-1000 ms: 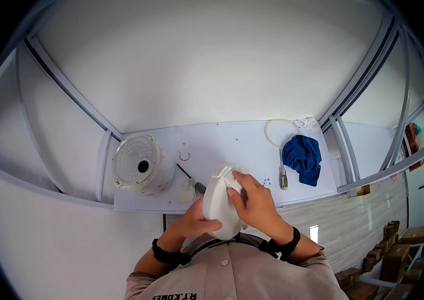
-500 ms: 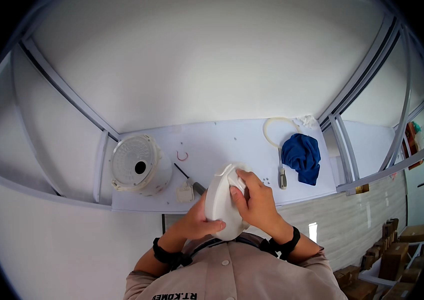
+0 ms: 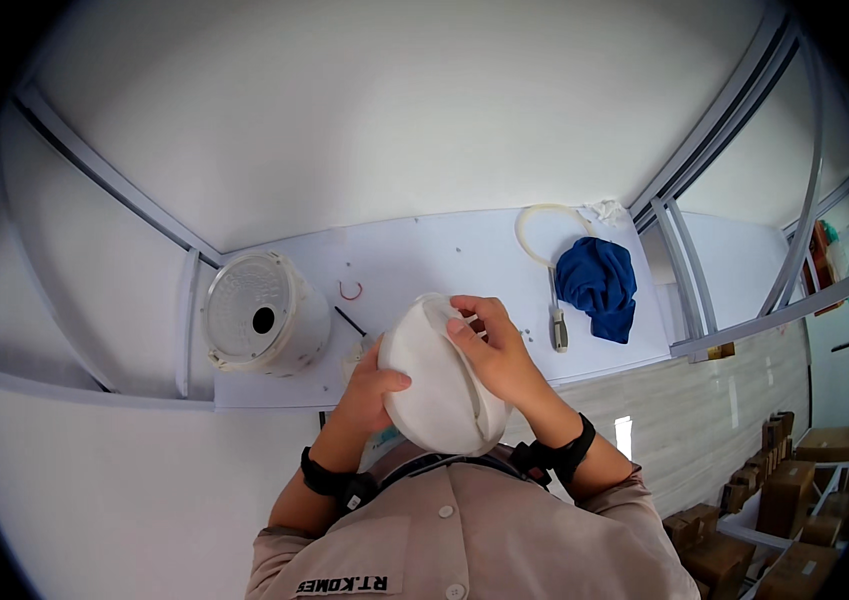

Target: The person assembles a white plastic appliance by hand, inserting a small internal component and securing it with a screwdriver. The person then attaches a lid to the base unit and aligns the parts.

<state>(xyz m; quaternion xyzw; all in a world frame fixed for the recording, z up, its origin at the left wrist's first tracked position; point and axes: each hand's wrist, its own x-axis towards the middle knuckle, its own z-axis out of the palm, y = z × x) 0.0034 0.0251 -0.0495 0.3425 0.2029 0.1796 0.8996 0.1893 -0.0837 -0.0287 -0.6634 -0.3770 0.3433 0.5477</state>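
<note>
A white, rounded plastic lid-like shell is held up in front of my body, over the table's near edge. My left hand grips its left rim, thumb lying on the broad smooth face. On the opposite side my right hand holds the upper right edge, thumb on the face and fingers curled behind. Just beyond the left hand lies a screwdriver, its dark shaft showing and its handle hidden. A small white part beside it is mostly covered by that hand.
A white cylindrical appliance body with a round dark hole stands at the table's left. A bent red wire lies near it. To the right are a blue cloth, a pale ring and another screwdriver. Tiny bits dot the white tabletop.
The shell has turned so its broad face shows more toward the view. Both hands have shifted along its rim with it, and the left hand now sits higher. The whole view has shifted slightly.
</note>
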